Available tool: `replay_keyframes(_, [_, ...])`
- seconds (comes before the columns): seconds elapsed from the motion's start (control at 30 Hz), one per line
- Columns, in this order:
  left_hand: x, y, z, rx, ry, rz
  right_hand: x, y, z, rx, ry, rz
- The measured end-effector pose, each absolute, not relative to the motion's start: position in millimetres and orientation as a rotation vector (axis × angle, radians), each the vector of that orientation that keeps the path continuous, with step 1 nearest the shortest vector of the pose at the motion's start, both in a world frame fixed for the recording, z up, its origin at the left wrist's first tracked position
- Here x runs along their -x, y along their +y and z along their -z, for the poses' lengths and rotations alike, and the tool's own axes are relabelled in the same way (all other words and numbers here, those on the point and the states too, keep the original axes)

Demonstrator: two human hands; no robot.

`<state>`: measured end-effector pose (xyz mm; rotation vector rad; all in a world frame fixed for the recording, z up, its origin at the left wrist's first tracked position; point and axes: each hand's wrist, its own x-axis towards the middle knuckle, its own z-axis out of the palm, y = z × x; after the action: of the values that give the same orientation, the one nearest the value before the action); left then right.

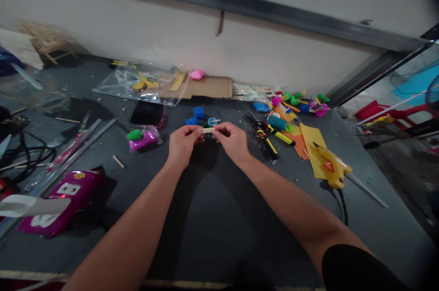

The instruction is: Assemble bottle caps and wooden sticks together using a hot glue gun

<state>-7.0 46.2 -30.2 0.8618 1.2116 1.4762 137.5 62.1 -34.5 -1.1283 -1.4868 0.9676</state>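
Between my two hands is a short, pale wooden stick [208,130], held level above the dark table. My left hand [183,144] pinches its left end between thumb and fingers. The right end is pinched by my right hand [233,141]. Just behind the fingertips are blue plastic caps [198,112] and a small light-blue ring-shaped cap [212,121], partly covered by my hands. To the left of my left hand lies a bag of purple clay [144,138] with a green lump. Pliers with yellow-black handles [266,144] rest to the right of my right hand.
A yellow glue gun [332,167] lies on yellow sheets at right. At left are a purple box-like device [68,202], metal strips [85,145] and dark cables. A phone [147,113], plastic bag [123,84] and cardboard [212,87] lie toward the wall. Coloured clay pieces [295,98] sit back right.
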Motion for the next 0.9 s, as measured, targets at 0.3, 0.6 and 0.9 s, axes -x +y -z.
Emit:
replay_keyframes(0.3, [5.9,43.1,25.9,-0.864,1.159,-1.510,-138.2,60.6,28.6,1.106,-1.430,-0.981])
replay_keyframes(0.6, [7.6,41.4,29.2,-1.177,1.394,-1.468,-137.0,60.1,26.5,1.119,-1.398,-1.038])
replay_keyframes(0.9, [6.6,36.9,22.2,-1.221,1.484,-1.488,-134.2,58.8,23.0,1.087,-1.349,-1.049])
